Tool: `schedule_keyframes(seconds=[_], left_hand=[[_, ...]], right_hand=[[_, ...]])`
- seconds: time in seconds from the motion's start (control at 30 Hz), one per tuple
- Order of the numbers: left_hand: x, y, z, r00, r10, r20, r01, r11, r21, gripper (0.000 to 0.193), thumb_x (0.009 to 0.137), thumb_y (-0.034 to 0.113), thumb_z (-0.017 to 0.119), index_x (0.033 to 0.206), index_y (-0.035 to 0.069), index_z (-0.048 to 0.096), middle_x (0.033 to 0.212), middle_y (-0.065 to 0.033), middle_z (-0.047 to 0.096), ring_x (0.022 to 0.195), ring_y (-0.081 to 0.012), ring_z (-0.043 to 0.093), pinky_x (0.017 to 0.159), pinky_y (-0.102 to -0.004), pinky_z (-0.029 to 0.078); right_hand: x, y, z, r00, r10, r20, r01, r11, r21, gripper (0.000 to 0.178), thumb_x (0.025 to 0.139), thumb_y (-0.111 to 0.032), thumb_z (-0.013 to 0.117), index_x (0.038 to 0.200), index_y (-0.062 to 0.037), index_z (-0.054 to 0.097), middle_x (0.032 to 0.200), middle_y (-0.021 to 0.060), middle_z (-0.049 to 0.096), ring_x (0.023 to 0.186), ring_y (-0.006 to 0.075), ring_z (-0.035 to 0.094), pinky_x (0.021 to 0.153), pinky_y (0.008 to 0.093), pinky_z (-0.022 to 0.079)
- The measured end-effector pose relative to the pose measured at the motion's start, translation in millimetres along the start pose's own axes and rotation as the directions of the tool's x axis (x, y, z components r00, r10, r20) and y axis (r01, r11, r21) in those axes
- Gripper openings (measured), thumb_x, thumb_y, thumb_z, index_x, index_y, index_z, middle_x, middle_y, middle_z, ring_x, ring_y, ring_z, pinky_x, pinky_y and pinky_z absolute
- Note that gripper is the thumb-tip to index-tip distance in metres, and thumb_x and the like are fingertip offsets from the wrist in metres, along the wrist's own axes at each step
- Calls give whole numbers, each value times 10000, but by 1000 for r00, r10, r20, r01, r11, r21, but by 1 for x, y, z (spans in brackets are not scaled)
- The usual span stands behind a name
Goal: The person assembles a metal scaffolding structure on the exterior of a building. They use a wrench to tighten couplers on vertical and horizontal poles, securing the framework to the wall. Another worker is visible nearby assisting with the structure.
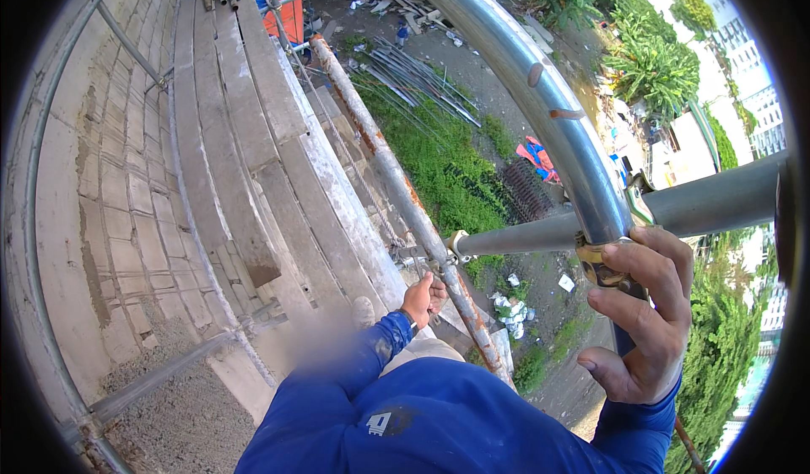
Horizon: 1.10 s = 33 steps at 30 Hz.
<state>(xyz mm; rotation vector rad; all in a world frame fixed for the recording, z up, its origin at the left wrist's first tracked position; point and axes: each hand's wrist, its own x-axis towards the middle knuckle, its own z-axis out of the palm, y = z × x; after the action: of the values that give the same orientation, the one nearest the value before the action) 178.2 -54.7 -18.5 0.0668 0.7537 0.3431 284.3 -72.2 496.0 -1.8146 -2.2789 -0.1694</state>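
Head view: the brass-coloured coupler (593,259) sat around the lower visible part of the shiny curved pipe (548,94), right of centre. Your right hand (645,314) was half-curled there, fingertips against the coupler, thumb apart; whether the palm gripped the pipe could not be told. Good practice would have been to seat the coupler squarely and keep the fingertips out of its closing gap. The grey tube (709,196) ran just beside it. Your left hand (426,297), loosely curled, was beside the rusty pipe (384,158); its contact could not be judged, though a firm hold would have steadied you. Further left lay the planks (278,187), then the block wall (126,212).
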Motion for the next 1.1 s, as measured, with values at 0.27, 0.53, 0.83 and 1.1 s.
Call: schedule_keyframes(seconds=[0.27,0.53,0.83,1.1], left_hand=[[5,16,14,997,-27,-73,26,1000,-9,387,1068,445,569,919,88,590,717,-9,572,487,-97,391,506,-311,340],[9,9,12,977,162,-137,-135,973,186,288,1060,390,598,971,117,608,779,7,561,501,-98,402,509,-308,359],[10,13,12,985,89,-149,-72,991,115,342,1056,408,595,962,80,611,710,18,527,491,-107,417,483,-312,376],[13,11,4,953,261,-151,-211,935,286,297,1059,407,589,976,124,618,777,19,552,579,-105,477,487,-314,383]], right_hand=[[-1,2,-1,999,-29,16,29,1000,11,555,876,-641,706,992,-99,739,1214,160,678,1168,450,572,964,558,481],[0,1,0,999,-35,3,35,999,28,563,880,-650,700,1002,-101,733,1221,168,676,1190,452,568,979,562,480],[-3,2,1,1000,-13,-5,14,999,40,578,893,-673,677,994,-107,729,1230,159,675,1210,447,559,988,566,475],[-3,2,2,1000,-24,-3,24,999,27,576,892,-674,678,1009,-112,725,1231,159,676,1203,447,563,993,567,471]])
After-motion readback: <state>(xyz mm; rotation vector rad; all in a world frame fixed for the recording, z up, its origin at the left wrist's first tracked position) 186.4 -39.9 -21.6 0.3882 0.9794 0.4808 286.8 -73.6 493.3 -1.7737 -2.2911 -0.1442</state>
